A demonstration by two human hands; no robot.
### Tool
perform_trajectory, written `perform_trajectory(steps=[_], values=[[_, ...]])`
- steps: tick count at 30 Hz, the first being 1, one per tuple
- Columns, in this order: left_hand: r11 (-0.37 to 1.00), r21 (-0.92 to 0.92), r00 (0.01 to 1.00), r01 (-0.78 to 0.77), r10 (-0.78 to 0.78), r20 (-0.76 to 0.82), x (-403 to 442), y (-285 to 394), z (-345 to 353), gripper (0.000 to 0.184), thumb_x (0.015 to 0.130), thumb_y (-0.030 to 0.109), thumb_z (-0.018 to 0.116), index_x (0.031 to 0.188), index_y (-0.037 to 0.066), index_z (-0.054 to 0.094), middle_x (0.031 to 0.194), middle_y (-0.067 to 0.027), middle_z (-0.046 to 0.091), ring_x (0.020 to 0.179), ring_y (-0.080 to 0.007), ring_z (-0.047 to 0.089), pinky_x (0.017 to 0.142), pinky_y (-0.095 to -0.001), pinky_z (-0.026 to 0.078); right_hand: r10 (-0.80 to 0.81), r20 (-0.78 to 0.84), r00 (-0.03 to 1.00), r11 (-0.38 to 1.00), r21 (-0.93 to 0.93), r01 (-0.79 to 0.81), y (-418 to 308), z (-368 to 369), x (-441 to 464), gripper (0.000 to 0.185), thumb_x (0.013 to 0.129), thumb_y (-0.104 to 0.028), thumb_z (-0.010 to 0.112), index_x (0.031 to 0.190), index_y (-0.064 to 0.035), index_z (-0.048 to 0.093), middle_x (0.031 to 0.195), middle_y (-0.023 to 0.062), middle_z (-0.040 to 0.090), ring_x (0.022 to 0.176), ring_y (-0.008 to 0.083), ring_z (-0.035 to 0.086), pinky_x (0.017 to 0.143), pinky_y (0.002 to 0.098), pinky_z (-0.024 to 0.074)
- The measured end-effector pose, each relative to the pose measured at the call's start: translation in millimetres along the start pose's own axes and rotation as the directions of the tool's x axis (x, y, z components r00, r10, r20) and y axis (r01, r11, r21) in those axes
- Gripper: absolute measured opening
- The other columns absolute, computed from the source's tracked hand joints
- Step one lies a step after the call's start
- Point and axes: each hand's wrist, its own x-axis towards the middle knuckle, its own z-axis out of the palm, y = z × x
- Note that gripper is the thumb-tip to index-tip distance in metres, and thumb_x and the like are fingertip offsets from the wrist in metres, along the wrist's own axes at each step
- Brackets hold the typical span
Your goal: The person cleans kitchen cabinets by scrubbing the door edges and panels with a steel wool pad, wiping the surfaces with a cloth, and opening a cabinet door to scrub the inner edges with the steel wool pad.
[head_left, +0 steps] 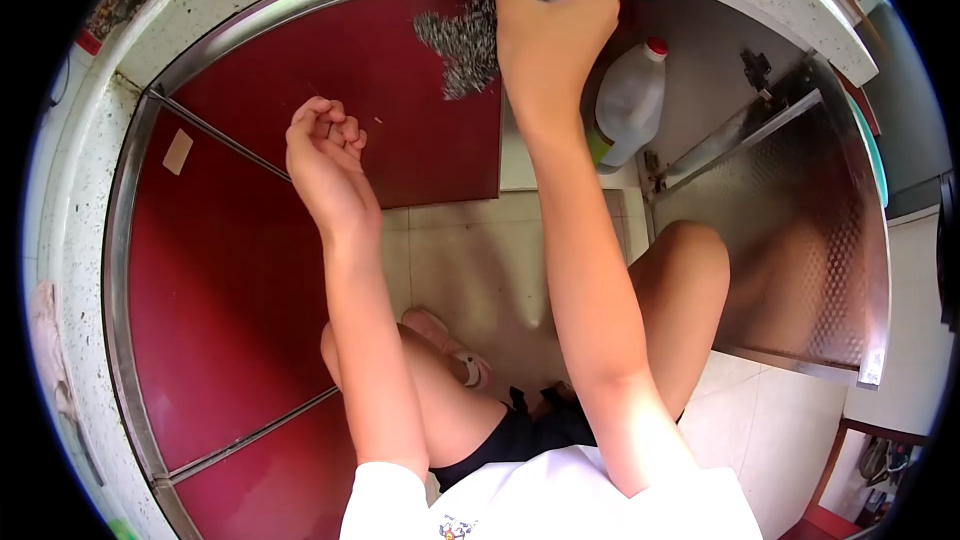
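My right hand (555, 35) is raised at the top edge of the cabinet, its fingers closed on a grey, stringy mesh that looks like steel wool (470, 45). Part of the mesh hangs down to the left of the hand, in front of a red cabinet door (400, 60). Lower and to the left, my left hand (328, 155) is held palm up before the red panels, with loosely curled fingers and nothing in it. No contact between the left hand and the mesh shows.
A translucent jug (632, 95) with a red cap stands inside the open cabinet. An open door (790, 240) with a textured metallic inner face juts out at the right. A speckled countertop (85, 200) curves along the left and top. My bent legs are below, over a tiled floor (470, 240).
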Motion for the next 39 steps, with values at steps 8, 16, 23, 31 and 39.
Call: perform_trajectory(steps=[8,16,23,31,39], values=[[1.000,-0.015,0.999,0.007,-0.006,0.036,-9,-2,11,0.015,0.095,0.021,0.044,0.095,0.009,0.052,0.086,-0.0009,0.050,0.073,-0.0114,0.044,0.074,-0.0275,0.037,0.022,0.065,0.998,1.000,0.009,-0.023,-15,-3,8,0.023,0.072,-0.009,0.075,0.079,0.0091,0.062,0.074,0.0230,0.064,0.067,0.0348,0.063,0.065,0.0409,0.0472],[1.000,-0.014,1.000,0.022,-0.023,-0.006,-15,-3,14,0.014,0.095,0.021,0.045,0.095,0.009,0.052,0.085,-0.0009,0.050,0.074,-0.0106,0.044,0.073,-0.0276,0.037,0.027,0.117,0.993,0.997,-0.069,-0.019,-4,-8,8,0.029,0.072,-0.015,0.076,0.082,0.0101,0.065,0.070,0.0117,0.068,0.064,0.0131,0.061,0.066,0.0293,0.0501],[0.996,0.085,0.999,-0.029,0.027,0.027,-23,5,16,0.016,0.096,0.020,0.042,0.094,0.008,0.052,0.084,-0.0008,0.049,0.073,-0.0111,0.043,0.071,-0.0277,0.036,-0.121,0.097,0.988,0.985,-0.115,0.132,-1,-3,9,0.025,0.071,-0.010,0.074,0.084,0.0085,0.064,0.073,0.0161,0.065,0.067,0.0228,0.060,0.066,0.0333,0.0482],[0.993,0.117,0.999,-0.032,0.032,-0.001,-21,8,12,0.018,0.097,0.020,0.041,0.093,0.007,0.054,0.083,-0.0009,0.049,0.072,-0.0111,0.043,0.068,-0.0271,0.037,0.358,0.161,0.920,0.915,0.135,-0.380,-10,-35,-6,0.025,0.077,-0.015,0.075,0.081,0.0060,0.063,0.073,0.0068,0.066,0.070,0.0097,0.054,0.068,0.0284,0.0468],[0.991,0.124,0.999,-0.049,0.047,0.019,-17,4,18,0.019,0.098,0.020,0.043,0.091,0.007,0.056,0.084,-0.0011,0.050,0.071,-0.0107,0.044,0.069,-0.0260,0.038,0.628,0.616,0.475,0.692,-0.165,-0.703,93,-101,-115,0.034,0.080,-0.021,0.078,0.099,0.0046,0.065,0.090,0.0094,0.068,0.083,0.0133,0.059,0.076,0.0289,0.0479]])
